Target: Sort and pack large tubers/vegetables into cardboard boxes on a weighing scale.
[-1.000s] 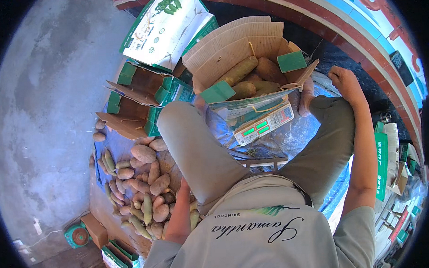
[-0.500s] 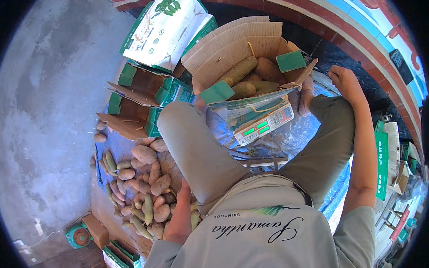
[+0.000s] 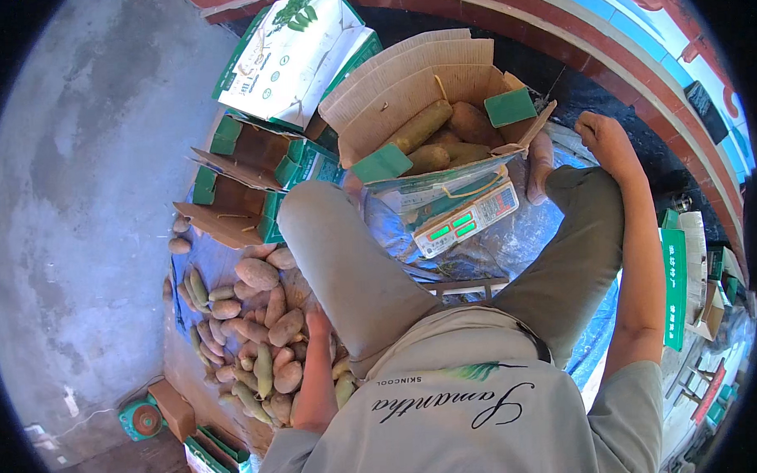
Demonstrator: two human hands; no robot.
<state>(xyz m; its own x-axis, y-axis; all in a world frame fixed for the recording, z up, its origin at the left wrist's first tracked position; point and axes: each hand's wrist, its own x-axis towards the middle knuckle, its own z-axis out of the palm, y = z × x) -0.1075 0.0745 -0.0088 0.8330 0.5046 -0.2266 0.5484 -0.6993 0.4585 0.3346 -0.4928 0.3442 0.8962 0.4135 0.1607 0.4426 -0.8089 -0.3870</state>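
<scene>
My left hand (image 3: 317, 324) is low beside my left thigh, at the right edge of a heap of brown and green root vegetables (image 3: 286, 326). Its fingers are mostly hidden, so any hold is unclear. My right hand (image 3: 602, 134) hangs past my right knee with its fingers curled in and nothing visible in them; the forearm rests by the knee. Between my feet, an unfolded cardboard box (image 3: 406, 73) holds several large roots, including a long green one (image 3: 425, 126). The box sits on a scale (image 3: 470, 219) with lit green displays.
Two open cartons (image 3: 227, 210) stand left of the box, with a white and green carton (image 3: 293, 60) behind them. Blue sheeting (image 3: 512, 253) lies under the scale. Folded green cartons (image 3: 674, 289) stand on the right. A green device (image 3: 141, 420) is at lower left.
My left hand has moved slightly forward along the heap beside my thigh. My right hand, the box and the scale stay practically where they were; the view has shifted a little.
</scene>
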